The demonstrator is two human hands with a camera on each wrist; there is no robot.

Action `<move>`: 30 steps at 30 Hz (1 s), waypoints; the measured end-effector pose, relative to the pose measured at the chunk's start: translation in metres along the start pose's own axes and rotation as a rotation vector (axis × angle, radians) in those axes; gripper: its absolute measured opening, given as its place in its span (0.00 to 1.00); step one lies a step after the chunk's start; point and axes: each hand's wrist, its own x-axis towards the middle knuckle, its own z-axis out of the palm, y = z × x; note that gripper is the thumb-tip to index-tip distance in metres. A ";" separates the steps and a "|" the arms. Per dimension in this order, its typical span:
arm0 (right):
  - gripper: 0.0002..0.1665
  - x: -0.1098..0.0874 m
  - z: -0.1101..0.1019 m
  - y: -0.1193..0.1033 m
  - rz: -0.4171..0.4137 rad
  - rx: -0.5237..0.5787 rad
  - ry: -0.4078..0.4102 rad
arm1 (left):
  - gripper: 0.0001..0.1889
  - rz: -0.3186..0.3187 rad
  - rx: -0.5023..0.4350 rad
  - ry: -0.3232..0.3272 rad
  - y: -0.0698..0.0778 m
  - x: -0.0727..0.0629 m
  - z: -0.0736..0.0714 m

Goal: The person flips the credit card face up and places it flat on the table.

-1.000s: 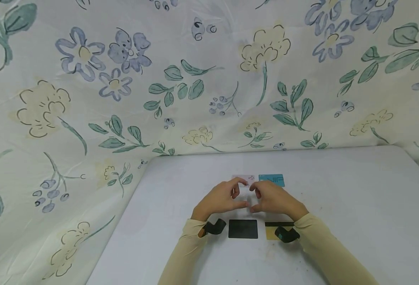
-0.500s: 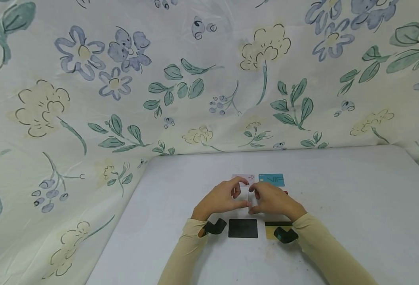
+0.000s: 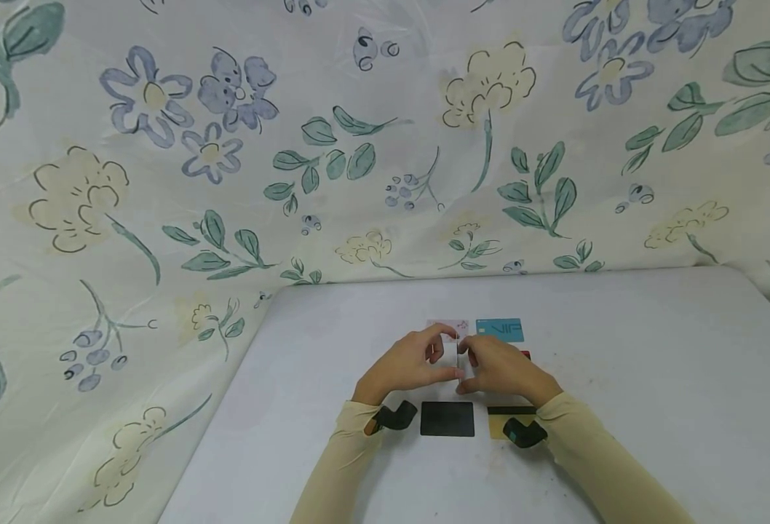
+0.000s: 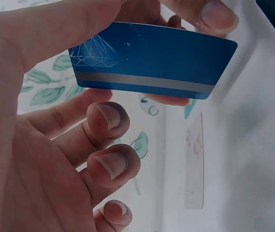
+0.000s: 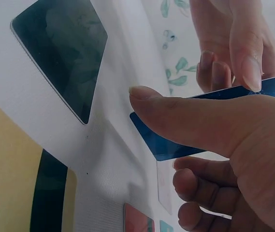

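Both hands hold one blue card (image 4: pixel 151 60) between them, raised over the table; it carries a silver stripe and a fine white line drawing at one end. In the head view the card is nearly edge-on, a thin line. My left hand (image 3: pixel 411 364) pinches one end, thumb on one edge and index finger at the opposite one, the other fingers curled loosely. Toward the other end, my right hand (image 3: pixel 503 367) grips it likewise, its thumb (image 5: pixel 190 113) lying across the card. Behind the fingertips, a pale pink flowered card (image 3: pixel 442 326) is partly covered.
On the white table (image 3: pixel 653 378) lie a teal card (image 3: pixel 499 330) at the back and a black card (image 3: pixel 447 419) nearer. A gold card with a dark stripe (image 3: pixel 498 426) is partly behind the right wrist camera. The right hand mostly hides a red card (image 5: pixel 138 218). Floral cloth hangs behind.
The right hand has shifted slightly left, uncovering a corner of the red card. The left fingertips have moved slightly right; both hands still hold the blue card.
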 end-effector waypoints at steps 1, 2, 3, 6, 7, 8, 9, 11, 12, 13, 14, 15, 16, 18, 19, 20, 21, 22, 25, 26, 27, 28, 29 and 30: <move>0.36 0.000 0.000 0.000 -0.001 0.000 0.000 | 0.33 0.002 -0.002 0.001 0.000 0.000 0.000; 0.36 0.000 0.000 0.000 -0.001 0.000 0.001 | 0.33 0.005 -0.004 0.000 0.000 0.000 0.000; 0.36 0.000 0.000 0.000 -0.002 0.000 0.001 | 0.33 0.004 -0.007 0.000 0.000 0.000 0.000; 0.35 0.000 0.000 0.001 -0.010 -0.009 0.002 | 0.32 0.000 -0.015 0.004 -0.001 0.001 0.000; 0.35 0.000 0.000 0.002 -0.014 -0.014 0.003 | 0.32 -0.001 -0.017 0.004 -0.001 0.001 0.000; 0.35 0.000 0.000 0.002 -0.018 -0.019 0.003 | 0.32 -0.005 -0.018 0.005 -0.001 0.001 0.000; 0.35 0.000 0.000 0.003 -0.022 -0.025 0.006 | 0.32 -0.011 -0.020 0.006 -0.001 0.001 0.000; 0.35 0.000 -0.001 0.003 -0.029 -0.035 0.010 | 0.32 -0.019 -0.024 0.007 -0.001 0.001 -0.001; 0.35 0.000 -0.001 0.004 -0.032 -0.038 0.012 | 0.32 -0.023 -0.026 0.008 -0.001 0.001 -0.002; 0.35 0.000 -0.001 0.004 -0.033 -0.039 0.011 | 0.32 -0.027 -0.027 0.008 -0.001 0.001 -0.002; 0.35 0.000 -0.002 0.004 -0.031 -0.038 0.011 | 0.32 -0.028 -0.031 0.009 0.000 0.001 -0.002; 0.35 0.000 -0.002 0.004 -0.031 -0.041 0.011 | 0.32 -0.029 -0.033 0.010 0.000 0.001 -0.003; 0.35 0.000 -0.002 0.004 -0.029 -0.041 0.010 | 0.32 -0.028 -0.037 0.012 0.000 0.001 -0.003; 0.35 0.000 -0.003 0.003 -0.023 -0.042 0.008 | 0.32 -0.024 -0.045 0.018 -0.001 0.002 -0.003; 0.35 0.000 -0.003 0.003 -0.020 -0.043 0.007 | 0.32 -0.026 -0.048 0.019 -0.001 0.002 -0.004; 0.35 0.001 -0.003 0.004 -0.016 -0.046 0.007 | 0.32 -0.025 -0.052 0.020 -0.001 0.001 -0.004; 0.36 0.001 -0.003 0.004 -0.015 -0.050 0.007 | 0.31 -0.026 -0.052 0.021 -0.001 0.001 -0.004; 0.36 0.001 -0.003 0.004 -0.013 -0.051 0.007 | 0.31 -0.026 -0.054 0.021 -0.001 0.001 -0.005; 0.36 0.002 -0.003 0.005 -0.008 -0.060 0.005 | 0.31 -0.035 -0.054 0.017 -0.002 0.000 -0.006; 0.36 0.002 -0.003 0.006 -0.007 -0.063 0.004 | 0.31 -0.036 -0.056 0.016 -0.002 0.000 -0.006; 0.36 0.002 -0.003 0.006 -0.008 -0.066 0.004 | 0.32 -0.039 -0.059 0.015 -0.003 0.000 -0.007; 0.36 0.003 -0.004 0.006 -0.009 -0.067 0.004 | 0.32 -0.043 -0.062 0.015 -0.003 0.000 -0.007; 0.36 0.003 -0.004 0.007 -0.012 -0.071 0.005 | 0.32 -0.047 -0.063 0.014 -0.003 -0.001 -0.008; 0.36 0.003 -0.004 0.007 -0.016 -0.073 0.006 | 0.32 -0.049 -0.065 0.014 -0.004 -0.001 -0.008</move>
